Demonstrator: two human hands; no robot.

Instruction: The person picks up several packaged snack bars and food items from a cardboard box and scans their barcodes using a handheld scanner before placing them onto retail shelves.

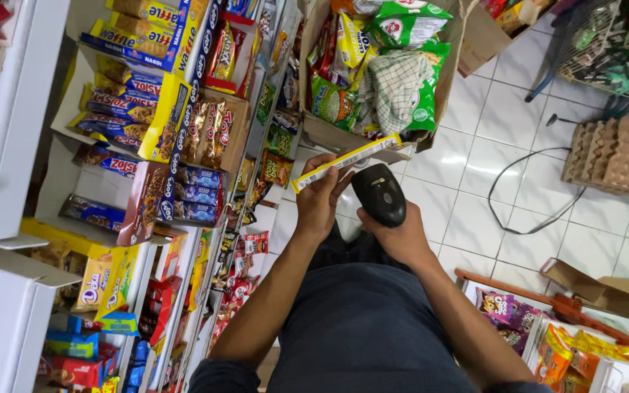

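The slim yellow packet point(345, 161) is pinched at its lower end by the left hand point(319, 198), just beside the black handheld scanner point(378, 193) that the right hand point(400, 234) grips closed; the scanner's head points at the packet, while the snack-filled cardboard box point(329, 133) above it looks unsorted

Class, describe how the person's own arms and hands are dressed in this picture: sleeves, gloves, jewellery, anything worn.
Both forearms are bare. The left hand and right hand wear no gloves, and no rings, watch or bracelet show. Dark sleeve edges appear only near the elbows at the bottom of the picture.
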